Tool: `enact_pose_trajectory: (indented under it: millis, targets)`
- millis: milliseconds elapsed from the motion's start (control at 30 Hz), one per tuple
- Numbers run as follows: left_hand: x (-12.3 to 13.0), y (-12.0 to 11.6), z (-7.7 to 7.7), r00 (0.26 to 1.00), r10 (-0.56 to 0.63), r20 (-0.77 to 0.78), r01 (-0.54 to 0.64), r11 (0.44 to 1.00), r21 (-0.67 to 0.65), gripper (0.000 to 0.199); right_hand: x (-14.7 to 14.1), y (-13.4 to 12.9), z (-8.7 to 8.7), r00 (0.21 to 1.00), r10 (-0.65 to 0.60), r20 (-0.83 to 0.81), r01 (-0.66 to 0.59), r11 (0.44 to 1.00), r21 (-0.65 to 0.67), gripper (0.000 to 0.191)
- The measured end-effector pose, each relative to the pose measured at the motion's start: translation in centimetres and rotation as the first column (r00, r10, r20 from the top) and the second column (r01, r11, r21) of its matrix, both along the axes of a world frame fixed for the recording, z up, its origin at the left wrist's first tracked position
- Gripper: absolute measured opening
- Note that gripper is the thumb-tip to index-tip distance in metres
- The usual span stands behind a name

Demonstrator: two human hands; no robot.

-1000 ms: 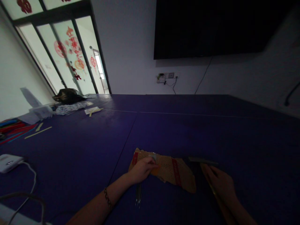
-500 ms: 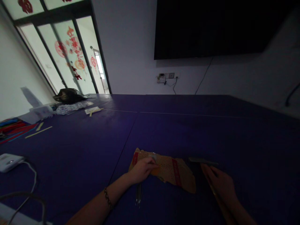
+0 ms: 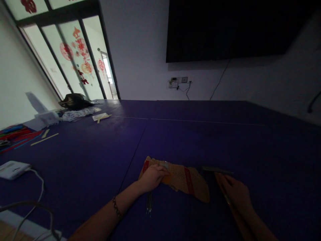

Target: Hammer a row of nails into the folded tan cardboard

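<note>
Brown cardboard (image 3: 179, 175) lies near, between both hands, already speckled with dark marks; what remains I can't judge. The left hand's (image 3: 153, 177) fingers bunch against an orange piece (image 3: 167, 179) on it, grip unclear; the right hand (image 3: 238, 194) clasps a hammer (image 3: 221, 184), apart from the cardboard, to its right.

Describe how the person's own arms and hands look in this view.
The left hand and right hand are bare, without gloves; no sleeves show. A dark, chain-like bracelet is worn on the left; none shows on the right. Finer detail is too dim to tell.
</note>
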State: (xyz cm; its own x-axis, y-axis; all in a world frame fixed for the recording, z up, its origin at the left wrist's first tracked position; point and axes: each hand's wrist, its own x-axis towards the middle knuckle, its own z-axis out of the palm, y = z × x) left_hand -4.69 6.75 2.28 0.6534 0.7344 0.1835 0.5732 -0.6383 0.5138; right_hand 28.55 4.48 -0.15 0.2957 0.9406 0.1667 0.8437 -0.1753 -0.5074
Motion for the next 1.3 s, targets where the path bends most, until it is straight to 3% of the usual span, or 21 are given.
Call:
enact_pose_trajectory:
  millis: [133,333,467,667,1000,1300]
  targets:
    - [-0.5,0.5,1.9,0.992,0.110,0.056,-0.102,0.985,-0.137,0.027,-0.1,0.1,0.2,1.000,-0.006,0.008,0.006,1.000,0.012,0.048]
    - [-3.4,-0.4,3.9,0.949,0.310,0.052,-0.295,0.934,-0.200,0.014,0.0,0.2,0.3,0.999,0.016,0.029,-0.017,0.999,0.028,0.047]
    - [-4.8,-4.3,3.0,0.916,0.399,-0.031,-0.394,0.886,-0.246,0.010,0.0,0.3,0.2,0.999,0.009,0.046,-0.011,0.999,0.046,0.045]
    - [-4.8,-8.8,0.5,0.817,0.557,-0.150,-0.570,0.738,-0.361,0.010,-0.1,0.1,0.2,0.999,0.001,0.050,-0.004,0.999,0.048,0.046]
    - [-3.8,-9.2,0.6,0.743,0.631,-0.224,-0.666,0.661,-0.346,0.010,-0.1,0.1,0.2,0.999,0.002,0.053,-0.004,0.999,0.037,0.043]
    - [-3.6,-9.1,1.2,0.719,0.630,-0.294,-0.695,0.644,-0.320,0.014,-0.1,0.2,0.2,0.998,-0.017,0.053,0.016,1.000,0.023,0.046]
